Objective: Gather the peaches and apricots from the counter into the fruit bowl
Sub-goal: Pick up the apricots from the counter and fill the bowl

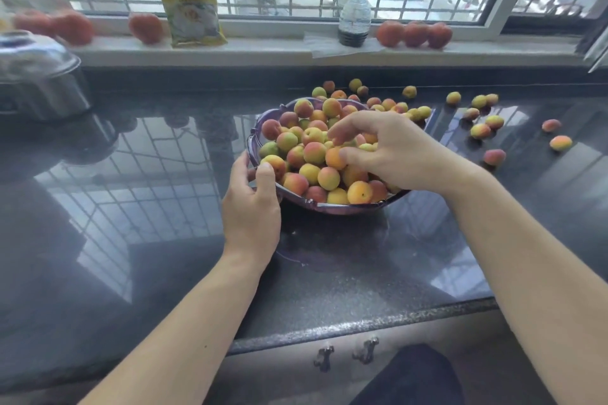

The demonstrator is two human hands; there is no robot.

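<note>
Nearest me, my left hand (251, 207) grips the near-left rim of the purple fruit bowl (332, 207), thumb hooked over the edge and fingers curled round the outside. The bowl sits on the dark polished counter (164, 207) and is heaped with small yellow, orange and red-blushed fruit (314, 153). My right hand (385, 149) reaches in over the heap from the bowl's right, fingers bent and spread loosely on top of the pile; I cannot tell whether they pinch a fruit or only touch them. Behind the bowl and out to its right, loose fruit (480, 131) lies scattered on the counter, some touching the far rim, others well apart. Left of the bowl stands a metal pot (39, 76) with a domed lid. Beyond the bowl, on the windowsill, a yellow packet (190, 0) shows the characters 食用 and 面; right of it stands a red-topped spray bottle (354, 10), with larger red fruits (414, 33) further right.
</note>
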